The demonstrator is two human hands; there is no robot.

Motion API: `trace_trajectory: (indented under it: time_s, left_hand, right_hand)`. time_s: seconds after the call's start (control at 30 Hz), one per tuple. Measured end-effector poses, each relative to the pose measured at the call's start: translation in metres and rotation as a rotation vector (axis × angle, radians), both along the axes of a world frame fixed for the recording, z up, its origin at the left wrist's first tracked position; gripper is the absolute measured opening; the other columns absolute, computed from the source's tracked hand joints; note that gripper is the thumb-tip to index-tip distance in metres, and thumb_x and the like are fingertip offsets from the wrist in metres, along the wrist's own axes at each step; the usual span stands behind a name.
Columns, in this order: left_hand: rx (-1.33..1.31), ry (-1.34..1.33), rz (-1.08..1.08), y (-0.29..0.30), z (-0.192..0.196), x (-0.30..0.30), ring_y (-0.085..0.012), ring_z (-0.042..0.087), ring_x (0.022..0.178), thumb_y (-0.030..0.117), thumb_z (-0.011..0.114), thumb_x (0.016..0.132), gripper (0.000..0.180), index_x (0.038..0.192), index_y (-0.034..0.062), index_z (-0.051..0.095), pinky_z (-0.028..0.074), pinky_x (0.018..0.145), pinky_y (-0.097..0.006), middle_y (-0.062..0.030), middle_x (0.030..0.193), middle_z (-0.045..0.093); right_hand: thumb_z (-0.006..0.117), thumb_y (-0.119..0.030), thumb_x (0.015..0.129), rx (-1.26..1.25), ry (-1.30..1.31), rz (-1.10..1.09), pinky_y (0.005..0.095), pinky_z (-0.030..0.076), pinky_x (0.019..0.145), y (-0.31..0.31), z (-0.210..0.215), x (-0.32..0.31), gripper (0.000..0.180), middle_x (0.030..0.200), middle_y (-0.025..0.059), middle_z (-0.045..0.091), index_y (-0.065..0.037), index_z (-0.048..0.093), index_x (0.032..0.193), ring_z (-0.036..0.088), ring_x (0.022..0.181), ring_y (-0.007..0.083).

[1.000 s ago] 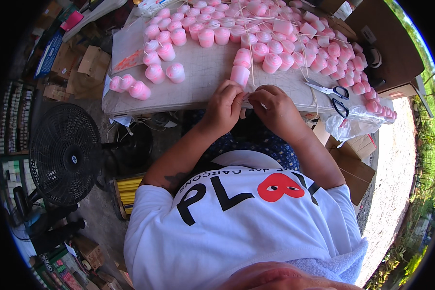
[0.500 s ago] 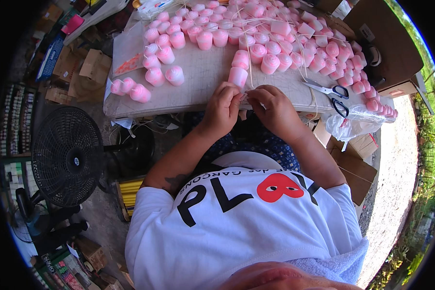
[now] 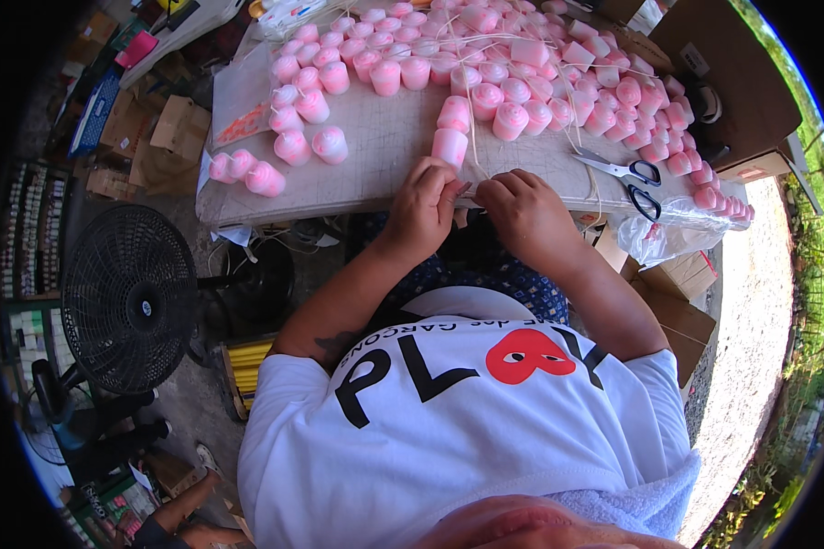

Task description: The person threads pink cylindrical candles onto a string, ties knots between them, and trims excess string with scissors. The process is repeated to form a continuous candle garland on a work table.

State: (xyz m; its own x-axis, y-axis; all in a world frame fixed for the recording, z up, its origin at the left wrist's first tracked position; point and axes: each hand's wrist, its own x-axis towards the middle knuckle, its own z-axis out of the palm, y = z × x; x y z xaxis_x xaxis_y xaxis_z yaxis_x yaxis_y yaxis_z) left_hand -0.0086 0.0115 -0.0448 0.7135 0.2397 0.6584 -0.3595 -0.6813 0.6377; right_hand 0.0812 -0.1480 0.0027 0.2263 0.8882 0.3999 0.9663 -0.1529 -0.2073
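My left hand [image 3: 421,203] is closed in a pinch at the table's front edge, its fingertips on a small pale bit too tiny to name. My right hand [image 3: 524,212] sits just beside it, fingers pinched on a thin cream string [image 3: 472,146] that runs down from among the candles. A pink-and-white candle [image 3: 449,147] lies on its side just beyond my left fingers, and another candle [image 3: 454,113] is right behind it. Many more pink candles [image 3: 415,72] cover the far part of the table [image 3: 375,165], some upright and some tipped over.
Scissors with dark handles [image 3: 624,174] lie open near the right front, beside a clear plastic bag [image 3: 655,236] over the edge. A black fan [image 3: 130,297] stands at the left. Cardboard boxes [image 3: 728,69] flank the table. Another person's leg [image 3: 188,499] shows at lower left.
My right hand has turned and shifted slightly right, drawing a little away from my left hand, which stays nearly still. Another person's leg and foot have come into view at lower left.
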Motion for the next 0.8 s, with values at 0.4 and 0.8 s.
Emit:
trace_trajectory:
  time_s: [0.4, 0.8]
  left_hand:
    - [0.097, 0.047, -0.192, 0.019, 0.023, -0.01, -0.0347, 0.056, 0.099, 0.002, 0.06, 0.085, 0.025, 0.109, 0.0033, 0.056, 0.047, 0.084, -0.04, -0.015, 0.113, 0.055]
    - [0.54, 0.185, 0.029, 0.016, 0.014, 0.024, -0.0321, 0.039, 0.12, 0.027, 0.074, 0.075, 0.054, 0.126, 0.0196, 0.055, 0.036, 0.097, -0.044, 0.0016, 0.14, 0.043]
  right_hand:
    - [0.061, -0.012, 0.091, 0.072, 0.802, -0.094, 0.0299, 0.048, 0.071, -0.015, 0.021, 0.008, 0.013, 0.088, 0.0055, 0.064, -0.001, 0.06, 0.097, 0.06, 0.079, 0.016]
    - [0.059, -0.019, 0.095, 0.493, 1.59, 0.152, 0.023, 0.046, 0.065, -0.008, 0.004, 0.024, 0.017, 0.096, 0.0047, 0.065, -0.003, 0.059, 0.097, 0.058, 0.077, 0.0087]
